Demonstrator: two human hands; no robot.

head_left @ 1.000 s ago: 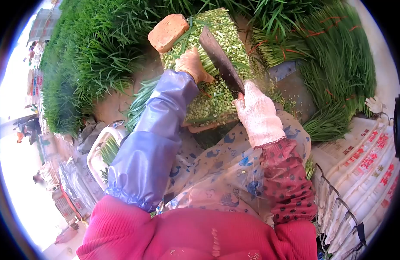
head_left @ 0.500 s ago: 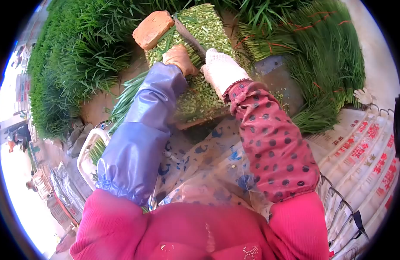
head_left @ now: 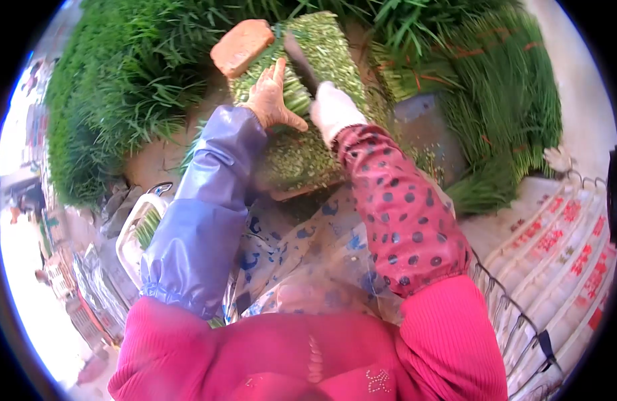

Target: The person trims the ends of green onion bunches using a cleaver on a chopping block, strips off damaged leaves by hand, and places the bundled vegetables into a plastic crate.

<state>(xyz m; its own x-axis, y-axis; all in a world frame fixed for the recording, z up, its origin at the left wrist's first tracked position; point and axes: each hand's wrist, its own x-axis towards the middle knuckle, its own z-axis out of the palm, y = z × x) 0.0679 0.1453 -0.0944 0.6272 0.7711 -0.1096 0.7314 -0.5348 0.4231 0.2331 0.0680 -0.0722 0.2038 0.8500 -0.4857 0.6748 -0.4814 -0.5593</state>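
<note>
My right hand (head_left: 334,110), in a white glove, grips a knife (head_left: 299,59) whose dark blade points away from me. Beside the blade lies a bunch of green stalks (head_left: 293,95), their cut ends toward the knife. My left hand (head_left: 268,105), in a tan glove, has its fingers and thumb spread at the near left of these stalks; whether it touches them I cannot tell. Chopped green pieces (head_left: 328,47) cover much of the cutting board (head_left: 307,192) under both hands. An orange brick (head_left: 241,47) sits at the board's far left corner.
Leafy green stalks (head_left: 121,107) are heaped on the left. Bundles tied with red bands (head_left: 489,87) lie to the right, near a grey metal plate (head_left: 418,110). A white basket (head_left: 129,244) stands by my left elbow, printed sacks (head_left: 555,234) by my right.
My left hand has opened from a closed hold on the stalks, its fingers now spread. The knife and right hand have shifted slightly left and down in view.
</note>
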